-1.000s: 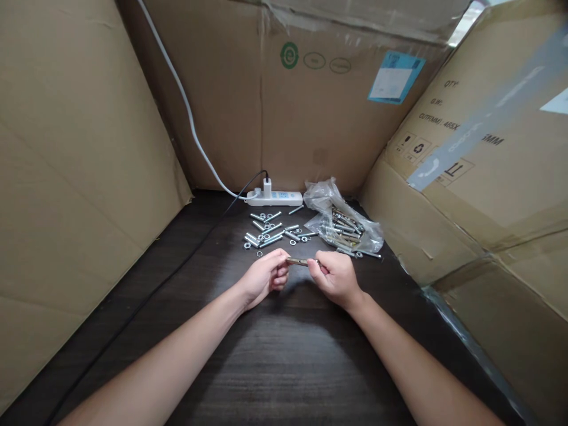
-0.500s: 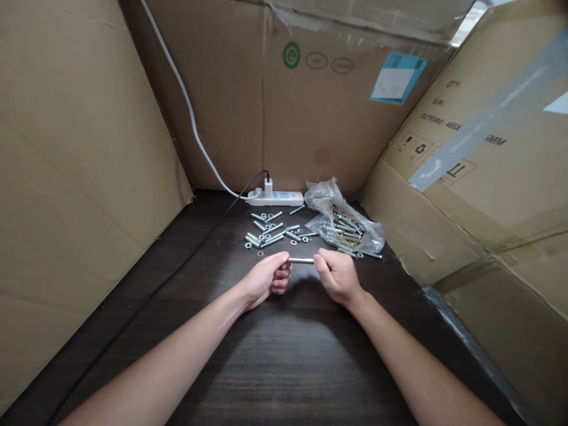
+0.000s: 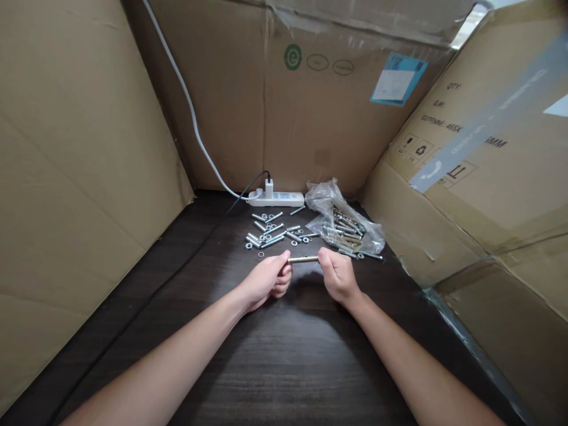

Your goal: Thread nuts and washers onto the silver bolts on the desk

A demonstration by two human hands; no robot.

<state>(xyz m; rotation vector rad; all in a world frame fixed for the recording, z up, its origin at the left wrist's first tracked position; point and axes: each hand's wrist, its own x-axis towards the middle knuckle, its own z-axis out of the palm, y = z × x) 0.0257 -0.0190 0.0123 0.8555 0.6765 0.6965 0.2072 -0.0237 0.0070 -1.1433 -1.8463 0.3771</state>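
Note:
An expansion bolt (image 3: 303, 259) with a metal sleeve lies level between my two hands, above the dark table. My left hand (image 3: 269, 278) is closed on its left end, thumb on top and fingers curled under. At the other end my right hand (image 3: 339, 274) pinches it with thumb and curled fingers. Both ends of the bolt are hidden in the grips. Just beyond my hands lie several loose bolts and sleeves (image 3: 272, 241), with nuts and washers (image 3: 261, 254) among them. A clear plastic bag (image 3: 326, 195) holding more expansion bolts (image 3: 348, 228) sits behind my right hand.
A white power strip (image 3: 288, 199) with a plugged-in charger (image 3: 268, 188) stands against the back cardboard wall (image 3: 222, 106). A black cable (image 3: 146, 302) crosses the table's left side. Cardboard walls also rise at left (image 3: 80, 177) and right (image 3: 488, 225).
My right hand has shifted slightly right, so a little more of the bolt's length shows between my hands. My left hand stays almost where it was.

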